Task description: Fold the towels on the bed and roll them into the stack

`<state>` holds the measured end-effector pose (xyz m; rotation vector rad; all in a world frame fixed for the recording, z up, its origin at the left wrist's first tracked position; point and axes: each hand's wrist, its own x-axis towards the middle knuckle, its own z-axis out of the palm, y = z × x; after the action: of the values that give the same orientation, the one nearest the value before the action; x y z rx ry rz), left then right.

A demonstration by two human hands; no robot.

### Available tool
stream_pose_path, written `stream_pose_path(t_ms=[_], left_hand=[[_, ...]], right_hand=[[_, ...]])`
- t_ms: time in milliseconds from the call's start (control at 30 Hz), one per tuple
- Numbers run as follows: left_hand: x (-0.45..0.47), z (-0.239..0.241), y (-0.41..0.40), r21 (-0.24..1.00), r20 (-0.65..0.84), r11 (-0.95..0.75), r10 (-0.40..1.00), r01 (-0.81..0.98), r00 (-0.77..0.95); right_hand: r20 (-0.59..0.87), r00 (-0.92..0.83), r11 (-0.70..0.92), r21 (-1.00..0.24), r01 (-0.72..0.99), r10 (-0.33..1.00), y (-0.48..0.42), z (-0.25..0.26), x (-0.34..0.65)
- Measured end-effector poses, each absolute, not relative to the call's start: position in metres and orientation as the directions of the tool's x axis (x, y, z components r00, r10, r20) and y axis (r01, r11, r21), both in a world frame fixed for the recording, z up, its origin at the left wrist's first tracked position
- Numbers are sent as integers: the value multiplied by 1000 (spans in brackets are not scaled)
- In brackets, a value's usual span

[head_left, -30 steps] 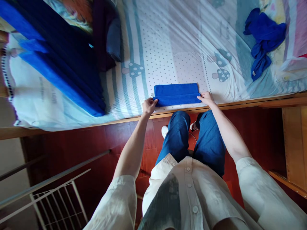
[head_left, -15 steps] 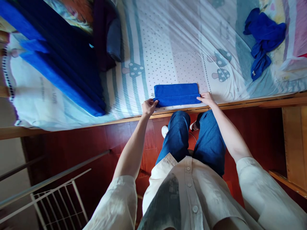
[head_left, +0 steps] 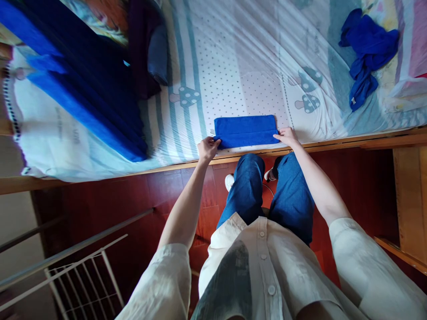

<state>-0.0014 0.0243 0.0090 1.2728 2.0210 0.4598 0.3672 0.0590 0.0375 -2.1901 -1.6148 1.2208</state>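
Observation:
A small blue towel [head_left: 245, 130], folded into a narrow strip, lies on the patterned bed sheet [head_left: 233, 66] close to the bed's near edge. My left hand [head_left: 207, 148] pinches the towel's left end with curled fingers. My right hand [head_left: 286, 136] grips the right end, fingers bent onto the cloth. Both arms reach forward from white sleeves.
A stack of folded blue towels [head_left: 83, 89] lies at the left of the bed, with a dark pillow [head_left: 150, 49] beside it. A crumpled blue cloth [head_left: 367, 49] lies at the far right. The wooden bed rail [head_left: 333, 144] runs along the front. A white wire rack [head_left: 80, 280] stands lower left.

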Motion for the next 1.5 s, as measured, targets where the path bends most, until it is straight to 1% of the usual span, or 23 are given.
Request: stream_pose_path(t_ms=[100,167,233,300,333,400,467,600,733,833,900,967,1067,1167,1267,1367,1433,1500], left_hand=[[0,8,21,636,-271,375,927,675,-259],[-1,10,18,632,-153,241,971,737,-186],[-1,13,15,596,-63,68,997,800,-38],[0,17,13,554,-46,-100,987,826,151],[1,17,13,540,-60,-170,969,825,239],[5,16,12,519,-104,-269,922,811,372],[11,10,12,496,-153,-310,889,811,432],[26,-2,15,409,-218,-302,884,861,414],[36,-5,22,330,-219,-311,893,891,393],[35,-2,25,320,-208,-323,893,890,399],[30,2,25,327,-220,-345,878,880,426],[21,6,24,344,-251,-365,852,865,459],[5,13,20,417,-279,-342,834,842,476],[-9,15,19,539,-271,-221,868,813,416],[-15,13,21,643,-270,-31,926,765,264],[-14,10,22,734,-280,153,956,662,89],[-12,8,23,792,-293,244,956,560,-3],[-10,7,24,825,-315,315,946,470,-80]], right_hand=[[-411,63,-315,-581,750,909,59,33,367],[-287,19,-197,-606,771,958,58,33,366],[-151,-61,-45,-613,789,987,56,37,365],[-60,-174,103,-606,789,983,53,42,362],[-46,-238,164,-599,784,970,51,44,360],[-74,-360,256,-570,781,930,47,46,356],[-149,-451,321,-511,797,880,44,46,352],[-281,-503,402,-347,847,817,43,41,343],[-318,-505,456,-220,862,802,45,40,334],[-310,-493,461,-175,870,813,44,40,330],[-298,-487,446,-197,873,821,42,40,332],[-297,-469,401,-262,878,832,42,41,338],[-321,-380,236,-407,882,867,43,42,351],[-354,-287,41,-565,824,890,47,42,361],[-335,-227,-59,-667,743,915,53,37,364],[-303,-155,-122,-726,677,940,61,27,364],[-292,-105,-159,-748,644,951,66,18,364],[-273,-60,-179,-765,619,960,70,9,366]])
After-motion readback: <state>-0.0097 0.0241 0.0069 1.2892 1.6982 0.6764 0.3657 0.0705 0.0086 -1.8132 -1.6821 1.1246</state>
